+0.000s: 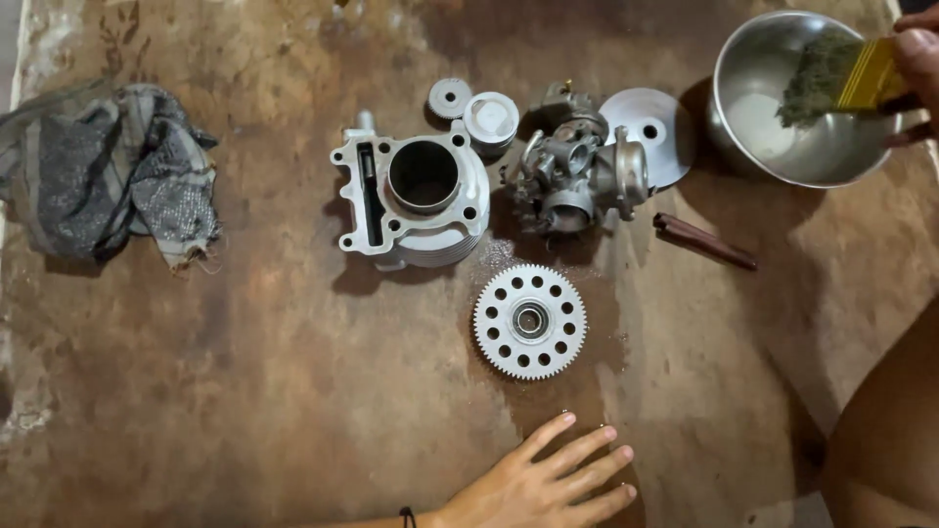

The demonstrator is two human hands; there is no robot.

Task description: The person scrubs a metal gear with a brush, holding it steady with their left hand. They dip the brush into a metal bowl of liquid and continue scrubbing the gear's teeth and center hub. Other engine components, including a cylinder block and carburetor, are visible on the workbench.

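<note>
My left hand (pixel 548 481) lies flat on the brown tabletop at the bottom, fingers spread, holding nothing, just below a toothed gear wheel (pixel 529 321). At the top right edge my right hand (pixel 919 61) grips a paintbrush (pixel 843 78) with a yellow ferrule, its dirty bristles inside a steel bowl (pixel 773 147). A metal engine cylinder block (pixel 416 191) stands in the middle, with a carburetor (pixel 572 166) to its right.
A grey checked rag (pixel 117 176) lies bunched at the left. A small piston (pixel 491 117), a little round cap (pixel 450 98) and a metal disc (pixel 655 127) sit behind the parts. A dark brown stick (pixel 704 242) rests below the bowl. My knee (pixel 885 430) fills the lower right.
</note>
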